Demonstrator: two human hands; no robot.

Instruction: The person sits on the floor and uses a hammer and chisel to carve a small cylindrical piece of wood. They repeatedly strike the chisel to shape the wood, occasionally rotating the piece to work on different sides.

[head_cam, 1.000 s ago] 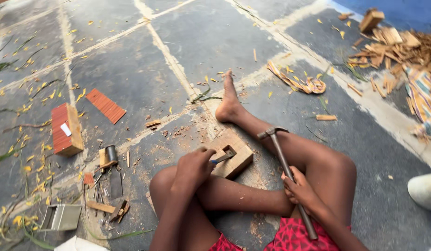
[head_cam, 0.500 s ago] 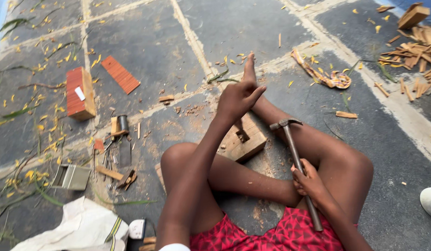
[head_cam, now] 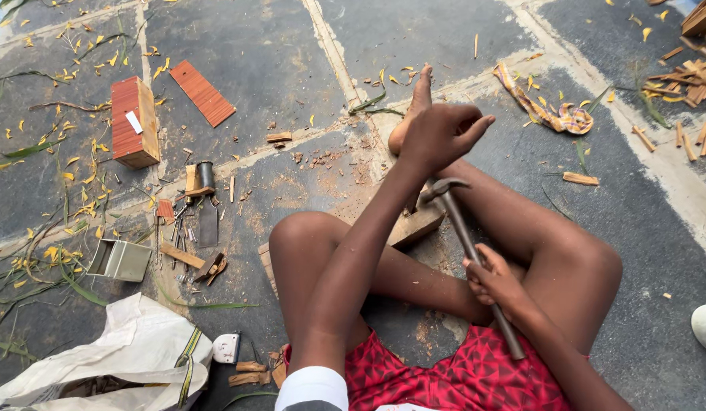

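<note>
Gripping a dark-headed hammer (head_cam: 475,251), wooden block (head_cam: 418,224) beneath.

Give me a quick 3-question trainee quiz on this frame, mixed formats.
1. True or false: the right hand grips the hammer by its handle.
2. The left hand is: A) pressing on the wooden block; B) raised above the block, holding nothing visible; C) holding the white sack.
3. Fill in: the red-brown brick-shaped block lies on the ______ side of the picture.

Key: 1 true; 2 B; 3 left.
</note>
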